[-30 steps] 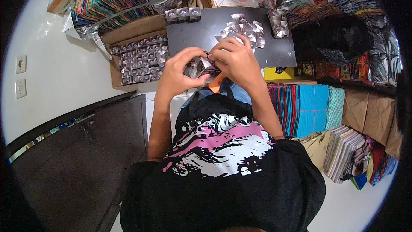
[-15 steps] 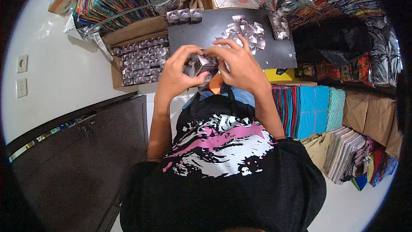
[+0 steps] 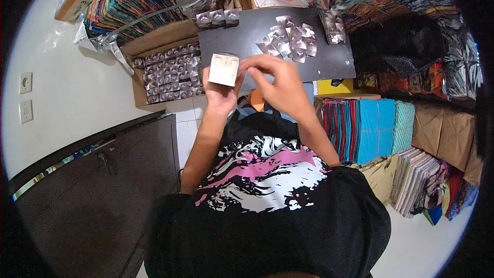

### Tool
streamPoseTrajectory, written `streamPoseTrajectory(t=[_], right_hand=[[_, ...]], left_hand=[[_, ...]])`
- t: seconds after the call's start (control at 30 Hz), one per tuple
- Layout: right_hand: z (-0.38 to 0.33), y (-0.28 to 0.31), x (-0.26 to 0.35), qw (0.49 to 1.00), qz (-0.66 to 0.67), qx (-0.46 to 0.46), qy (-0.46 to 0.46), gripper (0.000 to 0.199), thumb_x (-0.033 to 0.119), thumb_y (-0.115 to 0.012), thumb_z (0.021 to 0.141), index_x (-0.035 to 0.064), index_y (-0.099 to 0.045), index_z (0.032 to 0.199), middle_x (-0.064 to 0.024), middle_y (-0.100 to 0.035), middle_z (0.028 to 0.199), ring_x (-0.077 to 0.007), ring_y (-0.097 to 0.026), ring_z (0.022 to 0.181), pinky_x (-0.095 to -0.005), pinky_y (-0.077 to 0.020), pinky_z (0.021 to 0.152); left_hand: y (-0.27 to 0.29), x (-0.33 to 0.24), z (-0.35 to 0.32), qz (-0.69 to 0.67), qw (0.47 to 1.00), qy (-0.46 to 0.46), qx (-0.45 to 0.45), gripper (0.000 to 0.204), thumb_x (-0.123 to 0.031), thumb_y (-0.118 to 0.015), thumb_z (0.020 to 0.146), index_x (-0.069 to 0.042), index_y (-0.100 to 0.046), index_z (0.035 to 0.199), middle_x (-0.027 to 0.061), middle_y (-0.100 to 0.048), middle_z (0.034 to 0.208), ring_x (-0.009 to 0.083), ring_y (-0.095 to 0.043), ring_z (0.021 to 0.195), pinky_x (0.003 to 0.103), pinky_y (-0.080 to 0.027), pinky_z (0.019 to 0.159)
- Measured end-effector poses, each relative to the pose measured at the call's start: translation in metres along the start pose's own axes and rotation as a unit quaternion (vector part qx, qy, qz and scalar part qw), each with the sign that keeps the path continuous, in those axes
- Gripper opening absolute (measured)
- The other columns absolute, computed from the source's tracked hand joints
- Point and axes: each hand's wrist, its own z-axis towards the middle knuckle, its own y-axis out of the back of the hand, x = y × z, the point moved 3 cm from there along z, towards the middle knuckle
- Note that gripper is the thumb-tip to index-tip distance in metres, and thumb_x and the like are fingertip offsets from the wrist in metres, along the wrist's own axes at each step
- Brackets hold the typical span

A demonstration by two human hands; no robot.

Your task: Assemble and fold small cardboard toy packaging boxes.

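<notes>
In my left hand [image 3: 220,96] is a small carton box [image 3: 223,72], its white inner side and an opened end facing up. The fingers are wrapped round its sides from below. My right hand [image 3: 280,82] is at the box's right edge, index finger and thumb bent close together there; their tips are partly hidden. Beyond, on a dark board [image 3: 324,64], lies a loose pile of flat, dark printed cartons [image 3: 293,38]. Three finished-looking boxes [image 3: 217,18] stand in a row at the board's far left corner.
Left of the board, a large cardboard box [image 3: 141,85] holds rows of small dark boxes [image 3: 172,74]. A plastic-wrapped bundle [image 3: 333,27] sits at the board's far right. Folded cloth stacks [image 3: 375,128] are at right. A dark cabinet [image 3: 98,190] and white wall [image 3: 56,87] are at left.
The box has been turned so its white inside shows, and it now rests in my left hand alone underneath. My right hand has shifted from its top to its right edge.
</notes>
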Motion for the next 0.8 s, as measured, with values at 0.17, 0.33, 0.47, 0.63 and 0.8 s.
streamPoseTrajectory(t=[0.17, 0.33, 0.47, 0.63, 0.8], right_hand=[[-0.005, -0.024, -0.012, 0.997, -0.047, 0.066, 0.003, 0.031, -0.005, -0.054, 0.096, -0.0041, -0.073, 0.121, -0.0243, -0.075, 0.119, -0.0357, -0.074, 0.113, -0.0381, -0.0546, 0.099], [-0.004, -0.033, -0.027, 0.992, 0.045, 0.107, -0.042, 0.037, -0.003, -0.055, 0.099, -0.0018, -0.067, 0.135, -0.0234, -0.076, 0.115, -0.0239, -0.074, 0.111, -0.0351, -0.0538, 0.099], [-0.005, -0.033, -0.017, 0.990, 0.037, 0.133, -0.023, 0.024, 0.005, -0.058, 0.101, -0.0038, -0.067, 0.121, -0.0212, -0.074, 0.096, -0.0214, -0.071, 0.086, -0.0395, -0.0547, 0.079], [-0.008, -0.036, -0.027, 0.995, 0.019, 0.097, -0.012, 0.018, 0.002, -0.060, 0.092, -0.0064, -0.066, 0.107, -0.0253, -0.070, 0.088, -0.0341, -0.070, 0.076, -0.0437, -0.0527, 0.071], [-0.013, -0.035, -0.011, 0.997, -0.028, -0.015, 0.075, 0.019, 0.001, -0.059, 0.083, -0.0072, -0.067, 0.099, -0.0276, -0.068, 0.085, -0.0447, -0.068, 0.077, -0.0467, -0.0524, 0.069]], left_hand=[[-0.017, 0.001, -0.007, 0.103, 0.971, -0.206, -0.055, 0.043, -0.044, -0.048, 0.105, -0.007, -0.066, 0.119, 0.0060, -0.071, 0.111, 0.0204, -0.069, 0.102, 0.038, -0.052, 0.093], [-0.033, -0.010, -0.022, 0.120, 0.933, -0.329, -0.081, 0.041, -0.036, -0.044, 0.106, -0.004, -0.058, 0.128, 0.0078, -0.066, 0.119, 0.0217, -0.064, 0.114, 0.037, -0.049, 0.100], [-0.046, -0.005, -0.038, 0.226, 0.901, -0.369, -0.039, 0.037, -0.027, -0.045, 0.104, -0.001, -0.057, 0.126, 0.0090, -0.062, 0.112, 0.0166, -0.057, 0.100, 0.033, -0.046, 0.094], [-0.050, -0.002, -0.047, 0.290, 0.866, -0.408, 0.004, 0.035, -0.025, -0.045, 0.106, 0.002, -0.060, 0.122, 0.0090, -0.062, 0.113, 0.0163, -0.057, 0.101, 0.032, -0.046, 0.094], [-0.053, -0.001, -0.051, 0.315, 0.845, -0.431, -0.011, 0.039, -0.029, -0.042, 0.113, 0.002, -0.063, 0.123, 0.0092, -0.065, 0.113, 0.0159, -0.057, 0.101, 0.032, -0.047, 0.094]])
